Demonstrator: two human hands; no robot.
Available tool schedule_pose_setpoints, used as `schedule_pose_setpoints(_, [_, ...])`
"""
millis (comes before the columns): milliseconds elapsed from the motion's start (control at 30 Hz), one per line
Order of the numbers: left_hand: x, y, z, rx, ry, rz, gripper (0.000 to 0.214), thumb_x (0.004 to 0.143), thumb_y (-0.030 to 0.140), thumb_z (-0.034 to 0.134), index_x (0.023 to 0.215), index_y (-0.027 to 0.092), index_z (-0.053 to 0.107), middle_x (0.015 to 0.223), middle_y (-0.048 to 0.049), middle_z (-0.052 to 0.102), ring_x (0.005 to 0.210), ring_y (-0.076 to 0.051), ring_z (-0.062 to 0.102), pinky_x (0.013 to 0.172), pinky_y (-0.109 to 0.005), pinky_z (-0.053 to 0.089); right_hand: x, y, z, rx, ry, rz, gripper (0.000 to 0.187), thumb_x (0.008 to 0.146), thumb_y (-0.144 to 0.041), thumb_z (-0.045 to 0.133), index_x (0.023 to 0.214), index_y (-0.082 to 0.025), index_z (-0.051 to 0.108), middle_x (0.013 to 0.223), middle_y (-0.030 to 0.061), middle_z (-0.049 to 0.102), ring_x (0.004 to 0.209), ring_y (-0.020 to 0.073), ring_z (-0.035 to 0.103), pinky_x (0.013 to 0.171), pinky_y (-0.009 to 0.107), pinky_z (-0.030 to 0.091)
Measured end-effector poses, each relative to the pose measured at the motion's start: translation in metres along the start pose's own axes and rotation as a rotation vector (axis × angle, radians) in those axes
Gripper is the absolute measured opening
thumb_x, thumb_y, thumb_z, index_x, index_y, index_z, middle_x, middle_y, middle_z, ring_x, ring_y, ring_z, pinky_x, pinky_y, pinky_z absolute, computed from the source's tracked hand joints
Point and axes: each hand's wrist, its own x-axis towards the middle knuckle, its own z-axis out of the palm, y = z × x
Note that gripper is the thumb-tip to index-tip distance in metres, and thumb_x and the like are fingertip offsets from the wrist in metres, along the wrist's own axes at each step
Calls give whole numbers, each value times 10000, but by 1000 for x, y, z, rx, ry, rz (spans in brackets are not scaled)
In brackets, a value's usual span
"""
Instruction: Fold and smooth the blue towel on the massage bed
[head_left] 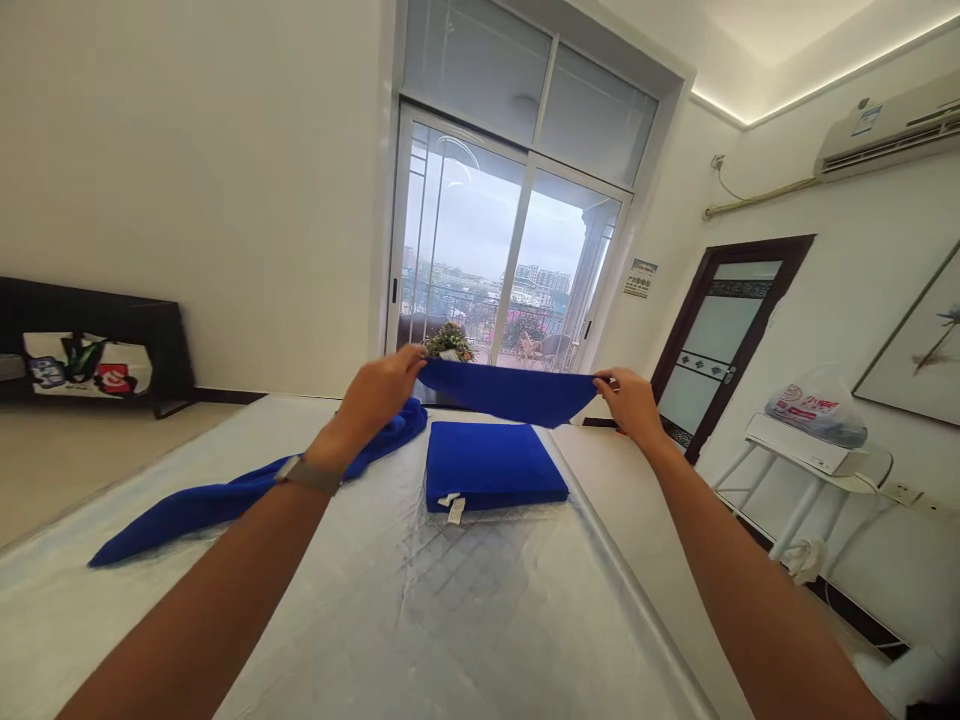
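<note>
A blue cloth (pixel 514 390) is stretched between my two hands, in the air above the far part of the mattress. My left hand (pixel 382 388) pinches its left corner, and a wristband sits on that wrist. At the right corner, my right hand (pixel 628 402) grips the cloth between thumb and fingers. Below it lies a neatly folded stack of blue cloth (pixel 495 465) with white tags at its near left edge. Another blue cloth (pixel 202 508) lies crumpled and spread out to the left, partly hidden behind my left forearm.
The mattress (pixel 450 620) has a shiny, plastic-like cover. On the right, a white stool (pixel 802 490) carries a white box and a plastic bag (pixel 817 405). A black bench (pixel 90 310) stands at the left wall. Sliding glass doors (pixel 495 240) are behind.
</note>
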Motion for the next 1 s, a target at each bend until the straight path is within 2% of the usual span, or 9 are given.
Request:
schedule_pose_setpoints(100, [-50,-9,58,-2,-92,48,350,1014,363,371,1145,179,637,998,-120,734,907,-222,683,833,-335,498,-38,39,61,-66,-67,79,214,944,-218,544,1058,-176,721,1027,87,738,847,179,688,849,328,512])
schedule_pose_setpoints(200, [-109,-18,116,-10,-315,104,294,993,259,389,1025,191,673,932,-113,721,894,-221,677,804,-328,509,-101,73,129,-87,-196,238,225,951,-202,523,1052,-201,723,1073,71,739,908,188,693,815,304,506])
schedule_pose_setpoints(300, [-148,-22,149,41,-472,158,276,978,195,382,1014,192,656,971,-104,696,875,-203,671,748,-307,499,-155,92,177,-119,-269,340,234,954,-207,508,1066,-212,713,1092,66,735,950,206,691,794,301,499])
schedule_pose_setpoints(400, [-155,-19,152,129,-511,193,257,973,196,379,1021,178,631,988,-91,668,851,-197,657,701,-305,477,-177,97,193,-181,-256,360,237,955,-218,500,1089,-213,696,1143,71,715,975,208,678,790,291,482])
schedule_pose_setpoints(500, [-145,-14,145,188,-516,219,232,958,191,389,976,179,619,928,-68,648,835,-196,639,679,-300,453,-176,98,189,-229,-265,348,222,950,-231,507,1078,-223,688,1158,55,706,978,209,665,763,283,462])
schedule_pose_setpoints(633, [-140,-11,138,193,-621,249,175,921,191,439,922,196,614,898,-50,646,773,-178,631,666,-289,432,-175,102,181,-305,-260,272,231,953,-237,484,1081,-228,675,1137,45,714,948,209,662,761,294,440])
schedule_pose_setpoints(767, [-142,-13,138,84,-681,128,125,883,250,510,935,226,621,970,-26,670,732,-157,632,637,-278,419,-179,104,181,-403,-258,94,241,930,-215,465,1022,-196,688,1032,68,740,946,221,658,875,338,419])
schedule_pose_setpoints(867, [-135,-22,133,-29,-734,66,148,860,269,531,950,256,648,1037,-9,690,796,-153,648,657,-264,427,-180,98,186,-547,-217,-30,249,901,-197,464,960,-170,704,983,102,749,996,252,633,1021,407,339])
schedule_pose_setpoints(1000, [-123,-65,111,2,-765,-208,180,830,302,578,969,287,691,1024,6,731,901,-172,665,736,-260,451,-186,86,196,-705,-172,-111,268,883,-194,477,998,-119,708,988,143,739,1008,281,603,1047,430,298])
